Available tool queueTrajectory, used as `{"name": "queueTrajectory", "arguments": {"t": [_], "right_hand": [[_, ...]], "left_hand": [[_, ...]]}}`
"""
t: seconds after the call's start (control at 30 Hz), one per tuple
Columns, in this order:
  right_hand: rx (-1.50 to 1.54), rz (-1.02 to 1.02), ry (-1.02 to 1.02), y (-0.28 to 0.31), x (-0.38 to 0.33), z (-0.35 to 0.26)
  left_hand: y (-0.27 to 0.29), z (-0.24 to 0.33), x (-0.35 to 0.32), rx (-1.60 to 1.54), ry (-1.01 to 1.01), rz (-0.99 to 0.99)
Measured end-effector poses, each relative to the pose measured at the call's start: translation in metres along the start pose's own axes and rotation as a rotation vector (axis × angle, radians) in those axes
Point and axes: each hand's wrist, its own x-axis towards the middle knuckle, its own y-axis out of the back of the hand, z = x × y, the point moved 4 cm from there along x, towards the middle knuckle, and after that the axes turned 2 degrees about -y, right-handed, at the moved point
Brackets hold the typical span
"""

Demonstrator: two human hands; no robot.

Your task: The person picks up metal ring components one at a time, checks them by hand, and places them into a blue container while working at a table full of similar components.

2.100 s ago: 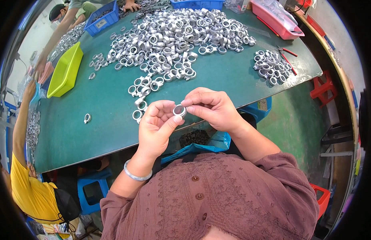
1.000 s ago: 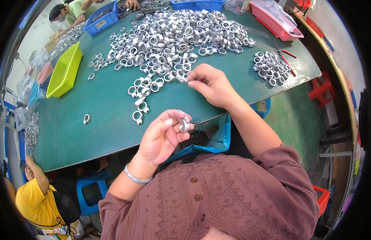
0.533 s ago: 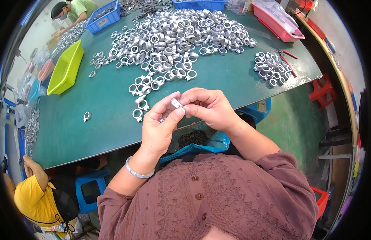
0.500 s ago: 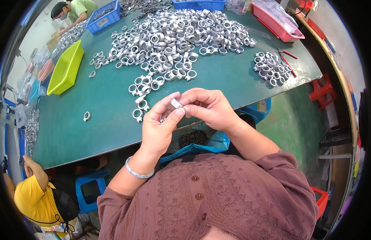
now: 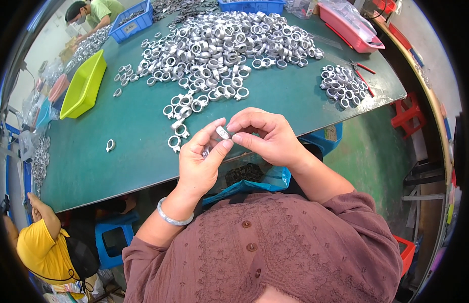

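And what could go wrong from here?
The small silver ring in the left hand might slip; held close to the near edge of the green table, it could drop off. The lone ring, lying apart from the large heap of rings, might be overlooked. The red-handled pliers lie right by the small heap and could scatter it if knocked.
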Motion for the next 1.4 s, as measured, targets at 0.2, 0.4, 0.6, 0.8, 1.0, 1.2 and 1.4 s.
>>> {"name": "queueTrajectory", "arguments": {"t": [0.2, 0.4, 0.6, 0.8, 1.0, 1.2, 1.4], "right_hand": [[0.038, -0.004, -0.04, -0.001, -0.001, 0.0], [0.07, -0.016, -0.085, -0.002, -0.002, 0.0], [0.126, -0.008, -0.162, -0.002, -0.004, 0.003], [0.172, -0.019, -0.191, -0.001, -0.005, 0.006], [0.208, -0.02, -0.206, -0.001, -0.005, 0.005], [0.17, -0.019, -0.254, 0.006, -0.007, 0.004], [-0.073, 0.227, -0.114, 0.075, 0.002, -0.019]], "left_hand": [[0.0, -0.001, -0.001, -0.002, 0.051, -0.021], [-0.002, 0.001, -0.003, -0.03, 0.089, -0.001], [-0.003, 0.002, -0.004, 0.014, 0.131, -0.003], [-0.007, 0.007, -0.004, -0.049, 0.227, -0.006], [-0.009, 0.006, -0.002, -0.041, 0.267, -0.04], [-0.016, 0.0, 0.002, 0.081, 0.272, -0.085], [-0.012, -0.004, 0.003, 0.068, 0.242, -0.019]]}}
